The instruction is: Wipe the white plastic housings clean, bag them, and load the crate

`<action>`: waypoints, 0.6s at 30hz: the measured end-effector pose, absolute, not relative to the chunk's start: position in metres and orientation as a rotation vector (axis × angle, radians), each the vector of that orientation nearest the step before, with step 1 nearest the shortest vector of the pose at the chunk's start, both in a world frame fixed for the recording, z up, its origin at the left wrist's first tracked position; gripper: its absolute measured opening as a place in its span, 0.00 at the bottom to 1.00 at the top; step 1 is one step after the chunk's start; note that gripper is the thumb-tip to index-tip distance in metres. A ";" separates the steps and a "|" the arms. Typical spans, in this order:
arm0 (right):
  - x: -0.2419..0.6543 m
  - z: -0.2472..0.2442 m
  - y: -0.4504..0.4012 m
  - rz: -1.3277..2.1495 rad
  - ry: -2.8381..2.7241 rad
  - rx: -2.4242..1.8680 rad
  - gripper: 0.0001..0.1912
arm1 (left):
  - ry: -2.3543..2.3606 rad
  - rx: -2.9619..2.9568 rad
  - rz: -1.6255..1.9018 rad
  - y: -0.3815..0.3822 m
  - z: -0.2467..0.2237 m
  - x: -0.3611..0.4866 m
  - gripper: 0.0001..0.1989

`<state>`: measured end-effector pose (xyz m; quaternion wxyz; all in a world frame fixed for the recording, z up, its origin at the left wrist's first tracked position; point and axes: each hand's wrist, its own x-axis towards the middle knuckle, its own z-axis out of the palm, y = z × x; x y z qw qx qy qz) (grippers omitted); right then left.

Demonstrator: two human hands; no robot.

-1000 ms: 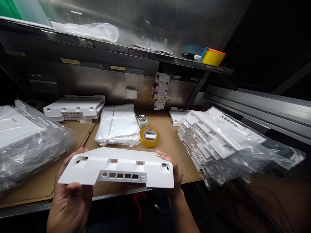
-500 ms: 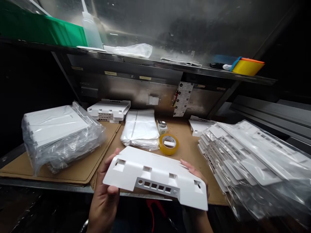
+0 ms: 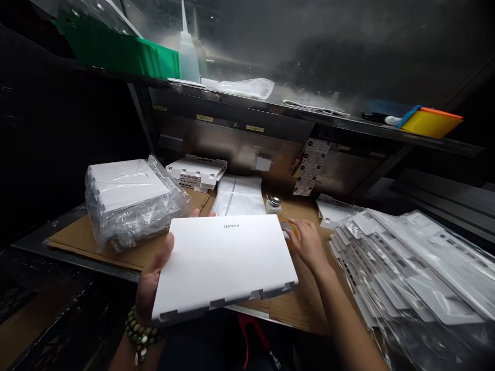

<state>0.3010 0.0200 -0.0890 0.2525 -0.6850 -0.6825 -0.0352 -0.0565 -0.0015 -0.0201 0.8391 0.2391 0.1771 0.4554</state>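
1. Dark metal panels (image 3: 348, 56) and a shelf (image 3: 317, 117) close off the back edge of the tabletop (image 3: 263, 314); cardboard (image 3: 309, 304) covers much of it.
2. I have the left hand (image 3: 149, 288) closed on one side of a white cover (image 3: 226, 260), tilted above the front edge, lettering upward.
3. I see the right hand (image 3: 309, 243) bent over the tape roll (image 3: 284, 225); whether its fingers grip it, I cannot tell.
4. I judge things well along: bagged covers (image 3: 406, 268) pile toward the right edge. Mine is bare, as are one cover (image 3: 332, 210) toward the back right corner and several stacked covers (image 3: 195, 172) toward the back left.
5. Open cardboard lies between tape and bagged covers; flat bags (image 3: 242, 196) crowd behind mine.
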 end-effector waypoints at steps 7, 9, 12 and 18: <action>0.295 -0.063 0.073 0.152 -2.021 -2.245 0.08 | 0.278 0.439 1.019 -0.015 -0.013 -0.057 0.31; 0.288 -0.062 0.069 0.204 -2.038 -2.289 0.09 | 0.269 0.432 1.018 -0.016 -0.014 -0.057 0.30; 0.279 -0.063 0.061 0.291 -2.009 -2.321 0.10 | 0.278 0.427 1.013 -0.017 -0.015 -0.055 0.29; 0.282 -0.067 0.061 0.475 -1.717 -2.187 0.10 | 0.354 0.483 0.991 -0.019 -0.013 -0.051 0.31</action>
